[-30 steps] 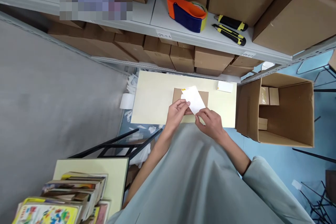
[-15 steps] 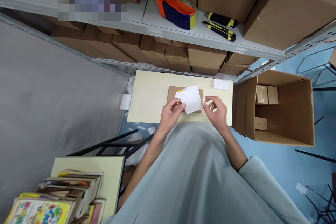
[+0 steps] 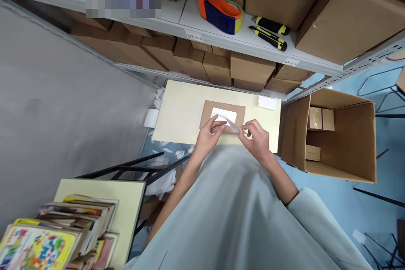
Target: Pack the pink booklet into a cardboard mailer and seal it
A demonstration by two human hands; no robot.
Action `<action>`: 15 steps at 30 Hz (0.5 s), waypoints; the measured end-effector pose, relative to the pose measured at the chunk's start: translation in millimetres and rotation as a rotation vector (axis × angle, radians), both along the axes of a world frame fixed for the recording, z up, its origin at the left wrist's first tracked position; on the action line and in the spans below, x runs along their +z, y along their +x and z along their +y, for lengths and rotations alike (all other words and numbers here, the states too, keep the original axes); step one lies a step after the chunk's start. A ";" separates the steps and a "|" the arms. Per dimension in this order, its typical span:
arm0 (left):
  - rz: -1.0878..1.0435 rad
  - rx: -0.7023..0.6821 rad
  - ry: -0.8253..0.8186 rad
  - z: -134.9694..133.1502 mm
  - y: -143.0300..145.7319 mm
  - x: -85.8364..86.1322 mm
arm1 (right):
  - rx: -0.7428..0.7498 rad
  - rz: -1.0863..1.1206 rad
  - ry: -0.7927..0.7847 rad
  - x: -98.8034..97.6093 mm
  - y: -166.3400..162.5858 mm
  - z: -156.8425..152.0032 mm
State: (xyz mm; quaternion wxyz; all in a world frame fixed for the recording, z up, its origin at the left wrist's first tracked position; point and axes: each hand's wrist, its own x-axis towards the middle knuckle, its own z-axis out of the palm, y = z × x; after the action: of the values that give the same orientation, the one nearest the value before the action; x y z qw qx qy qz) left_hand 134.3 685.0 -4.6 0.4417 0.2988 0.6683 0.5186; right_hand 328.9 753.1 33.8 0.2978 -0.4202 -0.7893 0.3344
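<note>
A flat brown cardboard box (image 3: 207,112) rests on the cream table in front of me. Over it is a white label (image 3: 229,114), and a thin greyish strip of the sheet bends up off it towards the right. My right hand (image 3: 255,138) pinches the end of that strip between thumb and fingers. At the label's lower left, my left hand (image 3: 209,135) has its thumb and fingers drawn together on the sheet's edge. The fingers partly cover the label, and whether it touches the box is unclear.
A white stack of labels (image 3: 266,102) lies at the table's back right. On the shelf above are a tape dispenser (image 3: 220,12) and two utility knives (image 3: 268,38). An open carton (image 3: 351,135) with small boxes stands right; books (image 3: 60,236) sit lower left.
My right hand, earlier apart with loose fingers, has moved left and taken the sheet's edge. The label sheet, earlier held flat and tilted, is now bent, with one strip lifted.
</note>
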 end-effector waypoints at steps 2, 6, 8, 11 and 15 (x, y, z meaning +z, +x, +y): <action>0.015 -0.002 0.001 -5.5 -2.9 -1.5 | 0.121 -0.091 0.082 -4.2 -2.7 -9.3; 0.050 -0.053 0.074 -20.5 -10.2 -0.9 | 0.347 -0.208 0.227 -13.1 -7.0 -25.5; 0.059 -0.025 0.059 -26.3 -10.3 -3.5 | 0.375 -0.232 0.278 -13.0 -7.5 -29.5; 0.066 0.052 -0.016 -32.1 -4.2 -14.1 | 0.309 -0.186 0.274 -8.5 -6.8 -25.4; -0.036 0.097 -0.086 -37.6 9.5 -36.6 | 0.200 -0.113 0.020 -16.2 -9.0 4.3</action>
State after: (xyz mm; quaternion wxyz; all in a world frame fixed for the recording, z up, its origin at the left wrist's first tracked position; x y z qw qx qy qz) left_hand 143.8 647.4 -41.2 0.4402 0.2374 0.6957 0.5156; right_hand 320.0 757.4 17.7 0.2222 -0.3546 -0.8460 0.3304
